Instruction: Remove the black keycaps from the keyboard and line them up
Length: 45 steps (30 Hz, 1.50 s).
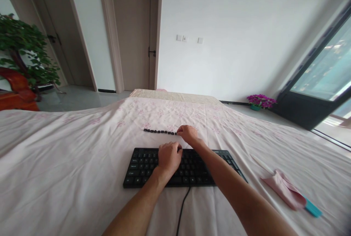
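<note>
A black computer keyboard (pixel 139 168) lies flat on the cloth-covered surface before me, its cord (pixel 182 206) running toward me. My left hand (pixel 169 156) is on the upper middle of it, fingers curled over the far edge and thumb toward the right; the fingertips are partly hidden. Beyond the keyboard, small black keycaps (pixel 159 132) stand in a neat row running left to right. At the right end of that row, my right hand (pixel 188 133) has its fingers pinched on a keycap, mostly covered by the fingertips.
A pale flowered cloth (pixel 90 148) with wrinkles covers the broad surface. To the right lie a folded pink cloth (pixel 286 190) and a turquoise item (pixel 312 207) sticking out from it. Past the far edge are a door (pixel 131 35), a white wall and purple flowers (pixel 261 101).
</note>
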{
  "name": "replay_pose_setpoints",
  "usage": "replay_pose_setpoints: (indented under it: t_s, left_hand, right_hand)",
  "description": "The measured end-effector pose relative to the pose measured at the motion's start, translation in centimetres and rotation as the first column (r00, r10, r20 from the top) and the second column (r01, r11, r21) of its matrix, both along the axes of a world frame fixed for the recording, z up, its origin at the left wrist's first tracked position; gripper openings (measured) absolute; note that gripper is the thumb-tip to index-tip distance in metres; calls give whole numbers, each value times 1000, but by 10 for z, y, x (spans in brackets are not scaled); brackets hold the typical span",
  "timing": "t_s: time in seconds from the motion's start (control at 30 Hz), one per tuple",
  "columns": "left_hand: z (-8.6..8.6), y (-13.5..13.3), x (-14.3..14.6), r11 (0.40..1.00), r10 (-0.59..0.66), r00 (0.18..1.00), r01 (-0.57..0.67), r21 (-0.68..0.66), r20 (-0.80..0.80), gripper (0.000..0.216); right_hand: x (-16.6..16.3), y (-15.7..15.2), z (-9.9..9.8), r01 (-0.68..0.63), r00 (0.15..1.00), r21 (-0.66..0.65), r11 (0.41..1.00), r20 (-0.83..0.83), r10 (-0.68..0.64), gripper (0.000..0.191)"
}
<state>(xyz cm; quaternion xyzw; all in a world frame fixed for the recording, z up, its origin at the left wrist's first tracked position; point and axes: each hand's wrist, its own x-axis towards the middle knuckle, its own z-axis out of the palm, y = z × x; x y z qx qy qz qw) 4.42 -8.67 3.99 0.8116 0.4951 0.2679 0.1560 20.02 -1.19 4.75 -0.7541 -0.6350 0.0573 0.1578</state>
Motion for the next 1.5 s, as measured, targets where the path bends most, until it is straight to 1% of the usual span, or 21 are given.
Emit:
replay_pose_setpoints:
  t_s: [0.3, 0.47, 0.53, 0.63, 0.73, 0.8, 0.87, 0.93, 1.0, 1.1, 1.17, 1.4, 1.5]
  left_hand:
    - [7, -2, -1, 1000, 5, 1000, -5, -10, -10, 13]
    - [6, -3, -2, 1000, 0, 1000, 0, 11, -5, 13]
    - [5, -3, -2, 1000, -4, 1000, 4, 8, -9, 14]
    - [5, -3, -2, 1000, -6, 1000, 6, 6, -14, 15]
    - [5, -3, -2, 1000, -10, 1000, 10, 9, -25, 15]
    - [5, -4, -1, 1000, -14, 999, 14, 9, -39, 14]
    - [5, -4, -1, 1000, -22, 998, 23, 13, -57, 15]
    - [6, -5, 0, 999, -36, 997, 38, 24, -69, 15]
    - [6, -6, 1, 998, -56, 996, 58, 33, -73, 16]
    - [9, -8, 2, 996, -79, 994, 82, 39, -76, 18]
    - [10, -9, 3, 994, -93, 993, 96, 43, -77, 19]
    - [10, -9, 3, 987, -125, 988, 133, 86, -86, 22]
    - [10, -9, 4, 988, -124, 988, 131, 76, -90, 23]
  right_hand:
    - [-3, 2, -2, -24, 999, 17, 1000, -26, 25, 17]
    - [0, -6, 5, -46, 997, 60, 997, -53, 50, 20]
    - [2, -11, 11, -51, 996, 87, 995, -63, 57, 22]
    - [4, -22, 25, -68, 994, 127, 990, -82, 78, 34]
    - [8, -39, 43, -142, 983, 192, 971, -88, 161, 43]
    - [13, -55, 54, -233, 968, 246, 941, -33, 249, 41]
    - [18, -70, 60, -254, 965, 284, 924, 3, 264, 37]
    - [23, -83, 60, -206, 970, 307, 929, -63, 236, 36]
    - [27, -92, 55, -142, 958, 310, 940, -197, 210, 33]
    - [29, -101, 45, -89, 903, 245, 965, -389, 182, 27]
    - [29, -105, 42, -96, 869, 206, 974, -460, 183, 27]
    - [24, -111, 42, -152, 821, 199, 968, -521, 236, 26]
    - [23, -111, 40, -177, 813, 196, 964, -523, 256, 25]
